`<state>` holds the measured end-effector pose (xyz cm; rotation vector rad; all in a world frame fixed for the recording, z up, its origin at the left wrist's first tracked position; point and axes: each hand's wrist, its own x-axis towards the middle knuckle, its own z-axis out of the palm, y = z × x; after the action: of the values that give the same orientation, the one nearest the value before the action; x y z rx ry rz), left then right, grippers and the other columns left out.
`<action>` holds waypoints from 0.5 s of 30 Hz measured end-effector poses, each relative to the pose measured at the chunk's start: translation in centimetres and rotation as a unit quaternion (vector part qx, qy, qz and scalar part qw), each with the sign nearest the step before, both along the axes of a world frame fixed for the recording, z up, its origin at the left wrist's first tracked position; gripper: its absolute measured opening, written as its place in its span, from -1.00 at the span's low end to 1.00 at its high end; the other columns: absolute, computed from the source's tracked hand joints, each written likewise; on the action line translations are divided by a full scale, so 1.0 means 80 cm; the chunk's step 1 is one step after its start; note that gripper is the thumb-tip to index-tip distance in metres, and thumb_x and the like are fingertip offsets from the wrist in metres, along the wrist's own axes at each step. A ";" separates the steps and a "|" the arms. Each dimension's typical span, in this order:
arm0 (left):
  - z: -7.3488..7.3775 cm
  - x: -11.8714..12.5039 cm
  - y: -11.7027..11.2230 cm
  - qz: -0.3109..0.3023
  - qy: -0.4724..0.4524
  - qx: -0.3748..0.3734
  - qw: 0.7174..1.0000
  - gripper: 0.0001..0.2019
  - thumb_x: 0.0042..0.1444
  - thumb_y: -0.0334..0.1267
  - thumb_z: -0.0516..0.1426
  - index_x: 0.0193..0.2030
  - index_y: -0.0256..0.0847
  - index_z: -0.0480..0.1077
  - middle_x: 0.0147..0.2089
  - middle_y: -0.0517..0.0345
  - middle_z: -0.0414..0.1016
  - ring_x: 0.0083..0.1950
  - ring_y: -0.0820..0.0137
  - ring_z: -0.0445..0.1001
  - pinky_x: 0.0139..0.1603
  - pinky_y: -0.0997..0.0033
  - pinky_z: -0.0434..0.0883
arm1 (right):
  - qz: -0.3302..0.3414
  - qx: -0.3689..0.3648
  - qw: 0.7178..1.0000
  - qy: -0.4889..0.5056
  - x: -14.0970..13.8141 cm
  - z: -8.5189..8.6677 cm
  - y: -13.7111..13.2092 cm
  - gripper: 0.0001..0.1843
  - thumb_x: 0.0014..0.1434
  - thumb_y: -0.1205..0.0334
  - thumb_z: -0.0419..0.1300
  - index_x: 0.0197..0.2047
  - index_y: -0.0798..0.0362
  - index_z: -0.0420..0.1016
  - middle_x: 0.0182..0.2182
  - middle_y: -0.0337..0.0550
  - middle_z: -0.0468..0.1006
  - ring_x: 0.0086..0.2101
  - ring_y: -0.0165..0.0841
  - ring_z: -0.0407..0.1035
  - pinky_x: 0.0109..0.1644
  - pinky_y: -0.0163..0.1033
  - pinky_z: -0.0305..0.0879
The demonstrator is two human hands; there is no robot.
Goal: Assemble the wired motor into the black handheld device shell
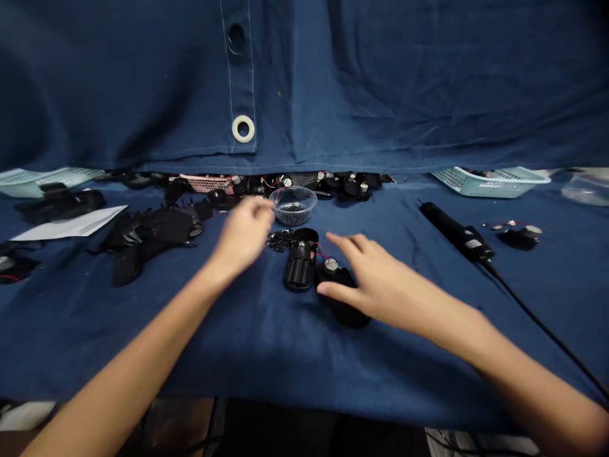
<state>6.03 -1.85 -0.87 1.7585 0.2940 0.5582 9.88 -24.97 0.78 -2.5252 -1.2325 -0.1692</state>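
Note:
Beside the left rim of a clear plastic bowl (294, 214) is my left hand (246, 231), blurred, with its fingers drawn together. Whatever it may hold is too small to see. Small dark pieces lie in the bowl. A black plastic housing (301, 263) with battery-like slots rests in front of it, open side up. Red wires join the housing to a second black part, whose round silvery component (331, 265) faces up. My right hand (375, 273) hovers over that second part, fingers spread, partly hiding it. A heap of small dark pieces (280, 240) lies left of the housing.
A black corded power screwdriver (457, 233) lies at right, near another wired black part (521, 237). Blue baskets (495, 183) and a pink basket (209, 184) stand along the back under a hanging blue cloth (380, 82). Black parts (152, 228) and white paper (71, 225) lie left.

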 end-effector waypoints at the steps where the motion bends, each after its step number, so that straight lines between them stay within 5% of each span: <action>1: -0.008 0.007 -0.004 0.005 0.042 0.050 0.998 -0.68 0.23 -0.15 0.17 0.05 -0.28 0.42 0.11 -0.05 0.45 0.15 0.20 0.44 0.21 -0.04 0.39 | -0.011 -0.042 0.999 0.023 0.002 -0.013 0.009 -0.18 0.19 -0.11 0.24 0.37 0.17 0.19 0.07 0.22 0.45 0.01 0.03 0.43 0.05 0.19 0.38; 3: -0.022 0.018 -0.019 0.015 0.122 0.146 0.982 -0.69 0.19 -0.19 0.18 0.02 -0.29 0.44 0.09 -0.15 0.46 0.17 0.06 0.44 0.27 -0.19 0.27 | -0.035 -0.098 0.992 0.074 0.005 -0.038 0.022 -0.18 0.23 -0.11 0.17 0.41 0.16 0.13 0.09 0.23 0.42 0.02 0.08 0.40 0.07 0.21 0.34; 7: -0.039 0.024 -0.053 0.011 0.190 0.250 0.949 -0.54 0.21 -0.15 0.07 0.21 -0.30 0.32 0.15 -0.35 0.41 0.13 -0.14 0.48 0.18 -0.27 0.29 | -0.065 -0.090 0.987 0.115 0.016 -0.063 0.027 -0.27 0.19 0.13 0.10 0.40 0.14 0.15 0.08 0.14 0.42 0.03 -0.01 0.39 0.06 0.05 0.34; 15: -0.062 0.002 -0.064 -0.115 0.149 0.341 0.921 -0.56 0.36 -0.14 -0.14 0.29 -0.16 0.25 0.09 0.01 0.50 0.01 0.29 0.54 0.07 0.26 0.47 | -0.176 -0.086 0.978 0.077 0.083 -0.069 -0.003 -0.38 0.25 0.15 -0.03 0.33 0.19 0.20 -0.01 0.17 0.46 -0.03 -0.02 0.42 -0.01 -0.01 0.31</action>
<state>6.17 -6.93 -5.85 2.5254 0.0966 0.2204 16.53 -25.20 -4.74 -2.8278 -0.7638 0.0542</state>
